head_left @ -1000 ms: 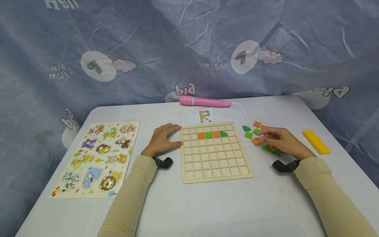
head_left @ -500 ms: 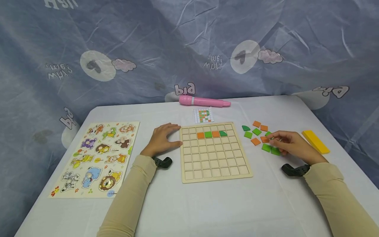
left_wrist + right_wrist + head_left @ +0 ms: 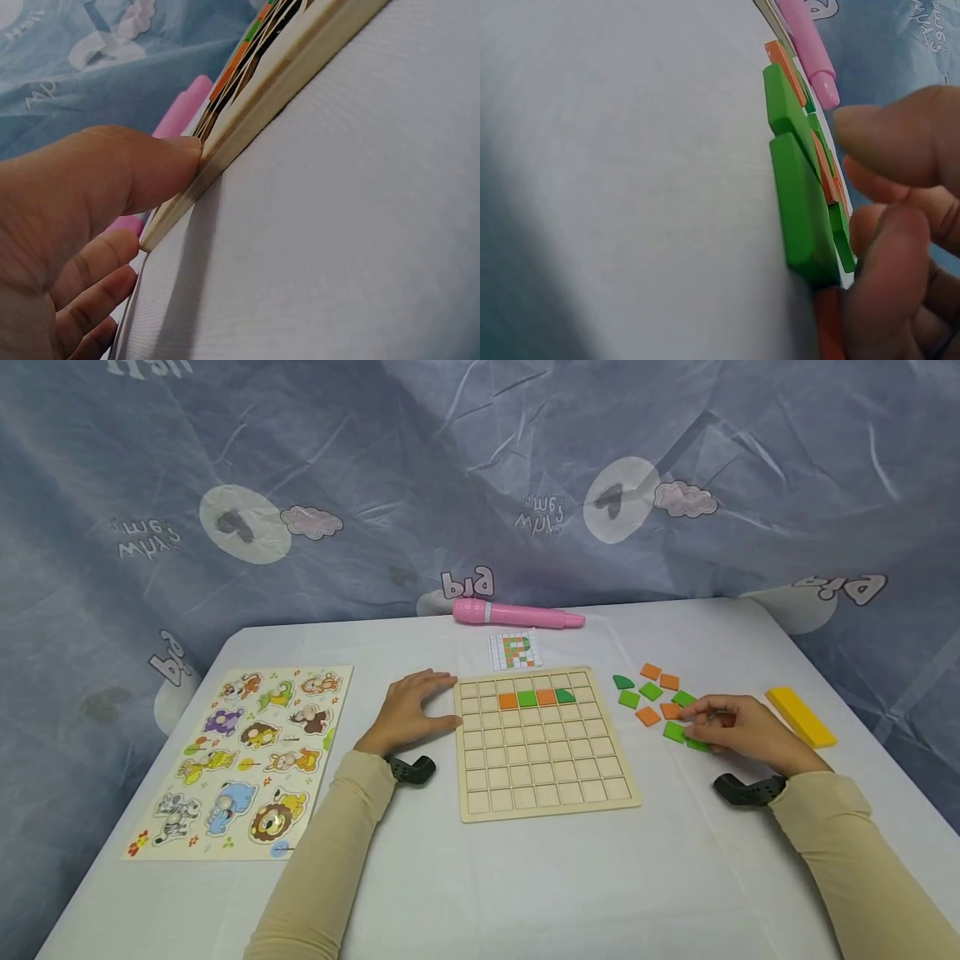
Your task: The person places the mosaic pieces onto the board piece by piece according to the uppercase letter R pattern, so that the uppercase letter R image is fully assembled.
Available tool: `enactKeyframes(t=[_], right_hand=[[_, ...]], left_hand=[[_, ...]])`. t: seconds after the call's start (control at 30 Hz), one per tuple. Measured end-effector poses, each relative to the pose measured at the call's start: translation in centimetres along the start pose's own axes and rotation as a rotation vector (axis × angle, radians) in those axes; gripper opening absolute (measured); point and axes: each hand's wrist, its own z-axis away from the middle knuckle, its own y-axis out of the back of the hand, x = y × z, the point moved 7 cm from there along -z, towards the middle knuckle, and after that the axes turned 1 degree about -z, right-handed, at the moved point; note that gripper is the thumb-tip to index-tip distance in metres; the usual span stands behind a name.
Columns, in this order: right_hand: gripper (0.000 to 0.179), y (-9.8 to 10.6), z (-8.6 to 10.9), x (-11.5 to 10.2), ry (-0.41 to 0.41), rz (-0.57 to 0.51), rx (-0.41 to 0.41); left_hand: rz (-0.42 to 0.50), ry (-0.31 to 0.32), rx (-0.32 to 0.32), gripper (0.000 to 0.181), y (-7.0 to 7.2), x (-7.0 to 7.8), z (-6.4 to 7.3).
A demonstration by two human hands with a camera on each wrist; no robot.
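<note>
Head view: one grid board (image 3: 551, 752) mid-table (image 3: 570, 877), four pieces seated in one row: two orange tiles (image 3: 508, 701), one green tile (image 3: 527, 698), one dark green quarter-round (image 3: 565, 696). Loose to its right, visible count: five green squares (image 3: 629, 699), four orange squares (image 3: 647, 717), one further quarter-round (image 3: 622, 682). Left hand (image 3: 403, 714): thumb touching board's left edge, not clasping it. Right hand (image 3: 738, 727): among the loose squares, fingers relaxed, thumb parted from them. Beyond: one pattern card (image 3: 515, 651), one pink pen-like object (image 3: 519, 614).
</note>
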Motion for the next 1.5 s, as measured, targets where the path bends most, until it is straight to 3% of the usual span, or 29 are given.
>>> enactKeyframes(t=[0.27,0.6,1.0,1.5], right_hand=[[0.035,0.1,-0.2,-0.1,-0.011,0.168,0.009],[0.034,-0.1,-0.4,-0.9,0.016,0.281,0.016],[0.031,-0.4,-0.4,-1.2,0.007,0.293,0.033],[0.03,-0.1,-0.2,-1.1,0.023,0.214,0.032]], left_hand=[[-0.005,0.001,0.003,0.074,0.0,-0.1,0.0],[-0.003,0.005,0.005,0.074,0.1,-0.3,0.1],[-0.009,0.005,0.0,0.074,0.0,-0.4,0.1],[-0.009,0.002,0.003,0.075,-0.3,-0.4,-0.1]])
